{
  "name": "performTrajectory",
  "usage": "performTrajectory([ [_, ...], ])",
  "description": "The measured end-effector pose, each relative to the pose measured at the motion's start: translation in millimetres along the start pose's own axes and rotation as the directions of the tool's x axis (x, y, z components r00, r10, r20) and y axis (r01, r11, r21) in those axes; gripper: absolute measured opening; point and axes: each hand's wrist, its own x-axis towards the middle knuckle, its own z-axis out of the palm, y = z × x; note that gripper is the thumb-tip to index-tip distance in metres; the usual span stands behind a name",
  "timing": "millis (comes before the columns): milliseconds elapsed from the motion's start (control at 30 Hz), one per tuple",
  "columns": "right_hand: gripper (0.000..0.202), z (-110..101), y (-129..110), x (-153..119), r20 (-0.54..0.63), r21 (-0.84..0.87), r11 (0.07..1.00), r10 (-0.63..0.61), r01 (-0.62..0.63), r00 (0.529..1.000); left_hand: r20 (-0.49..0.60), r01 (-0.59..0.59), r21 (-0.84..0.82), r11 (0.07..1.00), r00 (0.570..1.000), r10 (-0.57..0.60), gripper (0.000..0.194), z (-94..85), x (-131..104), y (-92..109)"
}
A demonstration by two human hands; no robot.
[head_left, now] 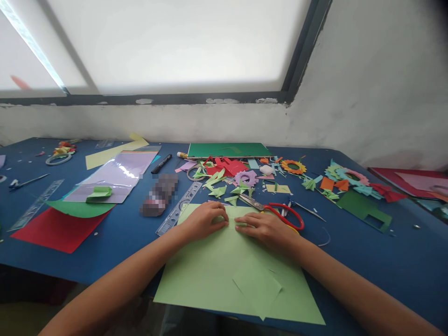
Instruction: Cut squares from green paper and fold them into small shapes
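Observation:
A large light green paper sheet (206, 275) lies at the table's front edge, slightly overhanging it. My left hand (205, 220) rests on its upper part, fingers curled and fingertips down; anything under them blends with the green. Beside it, my right hand (268, 229) lies low on the sheet with its fingers stretched towards the left hand. A small gap separates the fingertips. Nearer me, a loose square of the same green paper (257, 284) sits on the sheet. Red-handled scissors (285, 214) lie just beyond my right hand, and a clear ruler (180, 207) lies beyond the left.
Folded green pieces (219, 190), red paper scraps (231, 167) and a purple paper ring (245, 178) lie ahead. A green board (229, 150) is behind them. Left are a marker (161, 164), a plastic sleeve (119, 172) and red paper (59, 228). A compass (308, 210) lies right.

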Motion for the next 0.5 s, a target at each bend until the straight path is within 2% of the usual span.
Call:
performTrajectory([
  [233,0.029,-1,-3,1,0.041,0.003,0.998,0.063,-0.063,0.997,0.054,-0.061,0.089,0.994,0.997,0.057,0.014,-0.7,-1,4],
  [367,0.037,3,-17,6,0.055,-0.024,0.984,0.178,-0.177,0.983,0.09,-0.081,0.164,0.983,0.994,0.067,0.019,-0.4,0,15],
  [500,0.042,5,-31,15,0.072,-0.056,0.947,0.321,-0.317,0.944,0.102,-0.047,0.207,0.977,0.994,0.027,0.018,-3.4,0,22],
])
